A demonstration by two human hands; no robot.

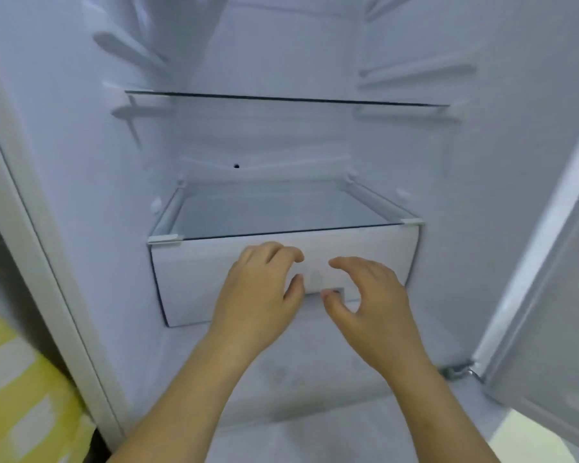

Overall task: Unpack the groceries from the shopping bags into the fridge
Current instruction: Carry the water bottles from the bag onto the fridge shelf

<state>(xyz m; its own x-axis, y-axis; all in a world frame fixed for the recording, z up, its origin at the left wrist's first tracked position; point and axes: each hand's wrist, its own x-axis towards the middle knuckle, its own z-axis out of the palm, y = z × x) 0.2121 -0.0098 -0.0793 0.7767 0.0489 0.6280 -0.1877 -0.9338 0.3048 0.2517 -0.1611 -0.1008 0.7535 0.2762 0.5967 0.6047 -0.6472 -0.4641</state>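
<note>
Now, fridge (pixel 81 162): left open around the drawer (pixel 208 272).
Drawer: covered by a glass shelf (pixel 268 212).
Hands (left hand (pixel 258 289), right hand (pixel 371 302)): held at drawer front, loosely bent, nothing grasped.
Yellow bag (pixel 20 396): seen far left of drawer.

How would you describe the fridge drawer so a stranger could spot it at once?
Look inside the open fridge, at the bottom. Below the lower glass shelf sits the drawer, right behind the left hand and right hand. It is the only opaque white box; that shelf and the upper shelf are flat clear glass.
</note>
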